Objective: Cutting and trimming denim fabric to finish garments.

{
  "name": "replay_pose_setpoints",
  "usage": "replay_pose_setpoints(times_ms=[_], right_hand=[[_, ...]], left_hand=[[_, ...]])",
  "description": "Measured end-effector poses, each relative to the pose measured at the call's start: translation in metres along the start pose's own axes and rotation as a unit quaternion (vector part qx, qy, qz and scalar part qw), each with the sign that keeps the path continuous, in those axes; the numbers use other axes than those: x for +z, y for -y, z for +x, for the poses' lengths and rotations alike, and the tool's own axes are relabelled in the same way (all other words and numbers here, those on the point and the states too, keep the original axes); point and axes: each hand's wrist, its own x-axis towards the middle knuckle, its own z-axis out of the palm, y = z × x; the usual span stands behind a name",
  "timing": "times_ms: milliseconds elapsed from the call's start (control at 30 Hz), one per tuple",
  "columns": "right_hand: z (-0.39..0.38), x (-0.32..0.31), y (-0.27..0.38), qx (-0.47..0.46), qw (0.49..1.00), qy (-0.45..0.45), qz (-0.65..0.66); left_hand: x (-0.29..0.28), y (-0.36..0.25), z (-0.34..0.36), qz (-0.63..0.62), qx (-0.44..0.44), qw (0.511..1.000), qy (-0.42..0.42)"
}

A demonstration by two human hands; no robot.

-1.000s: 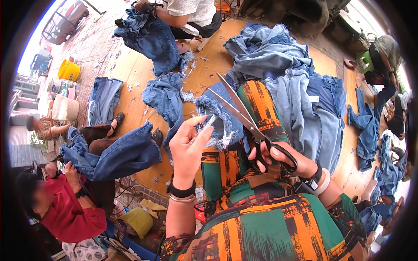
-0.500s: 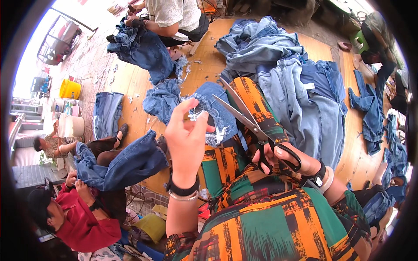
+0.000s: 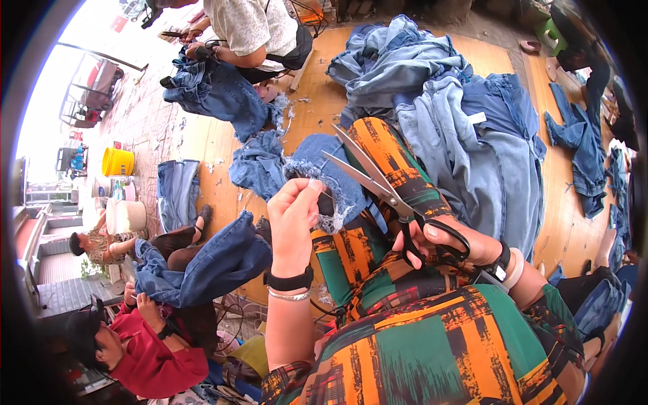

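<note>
A blue jeans leg [image 3: 322, 150] with a ragged, whitish fringed hem lies over my knee. At that fringe, the thumb and fingers of my left hand [image 3: 295, 210] are pinched together on the frayed edge; the exact threads between the fingertips are too small to tell. My right hand [image 3: 442, 243] has its fingers through the black handles of a pair of scissors [image 3: 389, 198]. The scissor blades are spread apart and point up and left, just right of the hem and apart from it.
A large heap of light blue jeans [image 3: 466, 148] lies at my right on wooden boards [image 3: 226, 155]. A crumpled denim piece [image 3: 258, 165] sits beyond my left hand. Co-workers hold jeans [image 3: 216, 266] at the left and at the far side. A yellow bucket [image 3: 118, 162] stands farther left.
My left hand has gone from spread fingers to a pinch at the fringed hem. The scissors have shifted slightly left and down, blades still apart.
</note>
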Motion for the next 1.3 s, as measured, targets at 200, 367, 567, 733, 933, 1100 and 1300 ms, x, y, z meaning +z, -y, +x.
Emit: replay_pose_setpoints(times_ms=[200, 367, 567, 733, 933, 1100, 1300], right_hand=[[-0.006, -0.007, 0.006, 0.002, 0.998, 0.045, -0.043], [-0.013, -0.010, -0.002, 0.036, 0.996, 0.069, -0.039], [-0.014, -0.006, 0.016, 0.073, 0.990, 0.077, -0.094], [0.000, -0.002, 0.015, 0.059, 0.989, 0.073, -0.116], [0.030, 0.003, 0.014, 0.068, 0.990, 0.057, -0.109], [0.059, 0.004, 0.016, 0.035, 0.984, 0.042, -0.168], [0.080, 0.004, 0.009, 0.021, 0.979, 0.027, -0.199]], left_hand=[[-0.011, 0.000, -0.008, -0.041, 0.005, 0.999, 0.003], [-0.014, 0.001, -0.009, -0.040, 0.014, 0.999, -0.002], [-0.016, -0.001, -0.010, -0.053, 0.021, 0.998, -0.017], [-0.014, -0.001, -0.011, -0.074, 0.018, 0.997, -0.024], [-0.010, -0.003, -0.012, -0.104, 0.006, 0.994, -0.024], [-0.012, 0.001, -0.012, -0.132, -0.009, 0.990, -0.038], [-0.012, 0.003, -0.012, -0.164, -0.004, 0.986, -0.030]])
